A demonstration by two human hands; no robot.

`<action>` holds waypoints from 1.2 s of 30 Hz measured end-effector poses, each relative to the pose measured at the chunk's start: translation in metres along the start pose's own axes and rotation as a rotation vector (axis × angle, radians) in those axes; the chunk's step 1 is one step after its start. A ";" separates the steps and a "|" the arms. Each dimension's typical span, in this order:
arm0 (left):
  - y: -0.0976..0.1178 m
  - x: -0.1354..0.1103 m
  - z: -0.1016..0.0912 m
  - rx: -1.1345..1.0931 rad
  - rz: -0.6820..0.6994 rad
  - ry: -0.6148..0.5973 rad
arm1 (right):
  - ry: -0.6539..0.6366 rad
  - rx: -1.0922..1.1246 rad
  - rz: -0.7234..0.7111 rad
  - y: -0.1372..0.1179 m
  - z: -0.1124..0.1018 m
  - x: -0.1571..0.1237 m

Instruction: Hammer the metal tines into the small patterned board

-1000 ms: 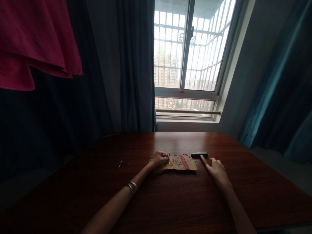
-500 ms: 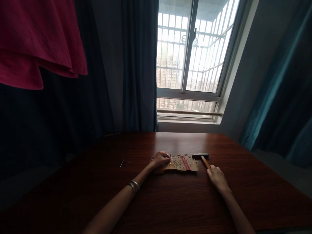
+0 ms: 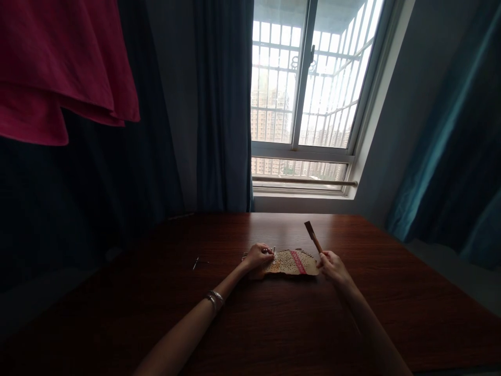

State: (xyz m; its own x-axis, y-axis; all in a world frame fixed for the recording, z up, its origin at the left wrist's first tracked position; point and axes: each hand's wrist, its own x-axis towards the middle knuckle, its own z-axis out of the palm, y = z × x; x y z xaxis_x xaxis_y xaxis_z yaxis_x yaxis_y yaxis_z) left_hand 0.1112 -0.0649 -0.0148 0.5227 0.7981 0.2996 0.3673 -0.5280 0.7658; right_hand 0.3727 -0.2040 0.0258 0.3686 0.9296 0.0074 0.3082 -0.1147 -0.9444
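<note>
A tan board (image 3: pixel 291 262) dotted with small marks and crossed by a pink stripe lies flat on the dark wooden table (image 3: pixel 274 324). My left hand (image 3: pixel 256 256) pinches a thin nail (image 3: pixel 274 249) upright at the board's left end. My right hand (image 3: pixel 332 265) is closed round the wooden handle of a hammer (image 3: pixel 312 235). The hammer is lifted off the table, its dark head up and tilted away from me, just right of the board.
Two loose nails (image 3: pixel 198 261) lie on the table to the left. Behind the table are a barred window (image 3: pixel 305 94) and blue curtains (image 3: pixel 225 104). A red cloth (image 3: pixel 58 68) hangs at the upper left.
My right hand closed round the hammer's handle and raised it from the table; the head swung up and leftward toward the board. My left hand kept holding the nail.
</note>
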 end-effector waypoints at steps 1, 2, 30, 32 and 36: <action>0.000 0.000 0.000 -0.001 -0.004 -0.001 | -0.072 0.115 0.044 -0.007 0.005 -0.003; 0.001 0.000 0.000 -0.003 -0.008 -0.001 | -0.142 0.201 0.070 -0.014 0.010 -0.007; 0.006 -0.002 0.000 -0.031 0.002 0.023 | -0.500 0.259 0.108 -0.089 0.051 -0.033; 0.006 -0.002 0.001 -0.035 0.003 0.021 | -0.509 0.234 0.112 -0.090 0.050 -0.034; 0.002 -0.001 0.002 -0.038 0.017 0.022 | -0.508 0.237 0.089 -0.090 0.051 -0.035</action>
State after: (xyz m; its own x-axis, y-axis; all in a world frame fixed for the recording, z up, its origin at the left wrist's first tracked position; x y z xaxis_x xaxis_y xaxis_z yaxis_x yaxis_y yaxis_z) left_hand 0.1131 -0.0672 -0.0151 0.5114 0.7956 0.3249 0.3287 -0.5304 0.7814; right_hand 0.2873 -0.2082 0.0935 -0.1020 0.9785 -0.1794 0.0686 -0.1730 -0.9825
